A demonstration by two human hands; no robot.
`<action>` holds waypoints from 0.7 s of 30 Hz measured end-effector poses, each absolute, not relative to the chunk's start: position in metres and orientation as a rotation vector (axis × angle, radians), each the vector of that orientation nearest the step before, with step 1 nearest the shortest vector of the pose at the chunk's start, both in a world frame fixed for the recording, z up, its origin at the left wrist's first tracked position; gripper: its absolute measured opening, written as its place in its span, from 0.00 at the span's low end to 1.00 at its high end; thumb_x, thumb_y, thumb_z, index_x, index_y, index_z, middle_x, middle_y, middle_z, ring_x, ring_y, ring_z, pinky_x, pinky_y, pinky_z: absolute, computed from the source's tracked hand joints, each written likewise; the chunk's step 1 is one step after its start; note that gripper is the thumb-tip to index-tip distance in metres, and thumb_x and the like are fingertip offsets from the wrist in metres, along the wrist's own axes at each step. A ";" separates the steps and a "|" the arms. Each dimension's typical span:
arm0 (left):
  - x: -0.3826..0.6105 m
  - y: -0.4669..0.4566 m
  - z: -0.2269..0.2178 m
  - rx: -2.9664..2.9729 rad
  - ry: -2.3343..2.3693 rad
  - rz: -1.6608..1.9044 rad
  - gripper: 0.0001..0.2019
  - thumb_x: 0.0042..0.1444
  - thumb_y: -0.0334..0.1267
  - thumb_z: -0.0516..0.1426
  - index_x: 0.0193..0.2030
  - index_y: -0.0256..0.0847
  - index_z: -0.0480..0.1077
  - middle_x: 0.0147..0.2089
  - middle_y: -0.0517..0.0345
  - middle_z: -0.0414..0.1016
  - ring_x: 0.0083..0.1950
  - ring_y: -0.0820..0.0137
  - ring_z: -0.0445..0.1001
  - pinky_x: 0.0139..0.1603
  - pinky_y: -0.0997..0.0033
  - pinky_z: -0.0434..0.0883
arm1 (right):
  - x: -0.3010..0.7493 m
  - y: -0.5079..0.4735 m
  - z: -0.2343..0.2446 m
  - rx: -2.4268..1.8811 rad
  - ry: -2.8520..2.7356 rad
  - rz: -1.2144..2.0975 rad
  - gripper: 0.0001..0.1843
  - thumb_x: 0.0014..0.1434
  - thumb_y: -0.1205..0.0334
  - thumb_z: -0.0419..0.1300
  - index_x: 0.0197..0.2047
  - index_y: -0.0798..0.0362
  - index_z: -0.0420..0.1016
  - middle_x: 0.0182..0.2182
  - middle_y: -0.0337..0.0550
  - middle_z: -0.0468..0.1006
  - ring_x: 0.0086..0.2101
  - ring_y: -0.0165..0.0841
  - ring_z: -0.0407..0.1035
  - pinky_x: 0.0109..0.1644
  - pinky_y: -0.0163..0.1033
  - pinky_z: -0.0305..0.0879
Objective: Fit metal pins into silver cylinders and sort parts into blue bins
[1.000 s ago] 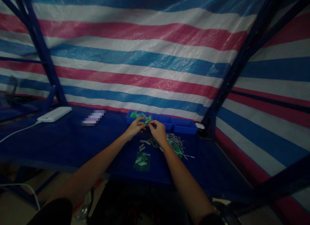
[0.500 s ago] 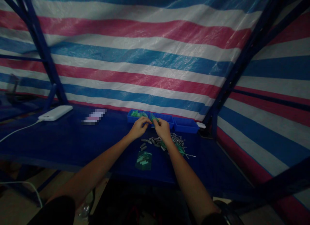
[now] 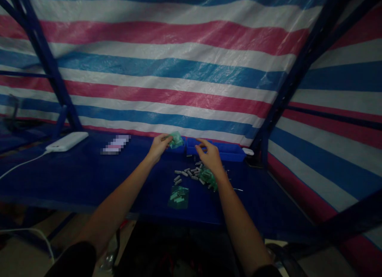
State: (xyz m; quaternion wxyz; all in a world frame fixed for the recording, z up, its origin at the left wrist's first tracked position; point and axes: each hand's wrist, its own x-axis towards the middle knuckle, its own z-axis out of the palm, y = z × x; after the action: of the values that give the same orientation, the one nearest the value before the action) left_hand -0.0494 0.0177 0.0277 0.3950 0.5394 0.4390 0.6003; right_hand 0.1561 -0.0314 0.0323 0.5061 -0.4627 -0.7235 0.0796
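Note:
Pinched in my left hand [image 3: 159,146] is a small green plastic bag [image 3: 176,139], held up over the left blue bin [image 3: 178,150]. My right hand [image 3: 209,153] has its thumb and fingers apart with nothing between them, in front of the middle blue bin [image 3: 191,146]. Below it lies a heap of short metal cylinders [image 3: 194,173] mixed with green plastic bags [image 3: 207,177]. My right wrist hides part of that heap. Closer to me, another green bag [image 3: 178,197] with several small pieces in it lies flat on the blue table [image 3: 143,197].
A third blue bin [image 3: 234,153] stands at the right end of the row, next to a small white object [image 3: 248,151]. A white power bank [image 3: 67,142] with a cable and a blurred-out flat object [image 3: 116,144] lie to the left. Striped sheeting [image 3: 167,78] hangs behind.
My left hand has moved left with the green bag. My right hand has let go of the green plastic, opened and moved right, away from the left hand.

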 end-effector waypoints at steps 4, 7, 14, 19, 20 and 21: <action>-0.070 0.051 0.042 1.454 1.434 1.749 0.10 0.50 0.37 0.55 0.39 0.36 0.66 0.29 0.60 0.68 0.23 0.78 0.64 0.23 0.79 0.63 | 0.176 -0.027 0.026 -1.247 -1.511 0.223 0.17 0.54 0.55 0.52 0.40 0.55 0.75 0.28 0.44 0.77 0.30 0.33 0.69 0.35 0.37 0.64; -0.065 0.068 0.050 1.622 1.571 1.665 0.13 0.48 0.32 0.56 0.43 0.36 0.66 0.28 0.60 0.68 0.24 0.75 0.66 0.27 0.75 0.65 | 0.176 -0.025 0.020 -1.277 -1.497 0.232 0.15 0.53 0.56 0.52 0.35 0.55 0.76 0.29 0.44 0.77 0.30 0.33 0.69 0.38 0.38 0.64; -0.024 0.087 0.050 2.178 2.009 0.963 0.14 0.49 0.32 0.52 0.44 0.37 0.68 0.36 0.47 0.74 0.42 0.61 0.72 0.42 0.67 0.66 | 0.169 -0.023 0.016 -1.248 -1.525 0.250 0.15 0.53 0.55 0.52 0.34 0.55 0.75 0.30 0.44 0.76 0.30 0.32 0.68 0.38 0.37 0.63; -0.001 0.088 0.034 2.271 1.880 0.752 0.07 0.47 0.37 0.55 0.30 0.36 0.71 0.35 0.41 0.75 0.44 0.55 0.72 0.45 0.63 0.65 | 0.173 -0.023 0.017 -1.239 -1.503 0.237 0.15 0.54 0.54 0.52 0.33 0.55 0.75 0.30 0.44 0.76 0.30 0.32 0.68 0.38 0.37 0.63; 0.002 0.086 0.031 2.286 1.853 0.742 0.07 0.46 0.38 0.56 0.28 0.36 0.71 0.34 0.41 0.75 0.44 0.54 0.72 0.45 0.62 0.65 | 0.173 -0.022 0.017 -1.237 -1.505 0.236 0.15 0.54 0.54 0.52 0.33 0.55 0.75 0.30 0.44 0.76 0.30 0.32 0.68 0.38 0.37 0.63; 0.005 0.083 0.030 2.296 1.836 0.744 0.07 0.46 0.38 0.56 0.27 0.36 0.71 0.34 0.41 0.75 0.44 0.54 0.72 0.45 0.62 0.65 | 0.172 -0.022 0.017 -1.235 -1.512 0.237 0.15 0.54 0.54 0.52 0.33 0.55 0.75 0.30 0.44 0.76 0.30 0.32 0.68 0.39 0.37 0.63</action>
State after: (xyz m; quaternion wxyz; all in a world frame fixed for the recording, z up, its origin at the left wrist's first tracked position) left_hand 0.0055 0.0826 0.0298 0.0546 0.7559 0.6046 0.2450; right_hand 0.1721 -0.0224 0.0172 0.5543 -0.5226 -0.6399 0.1004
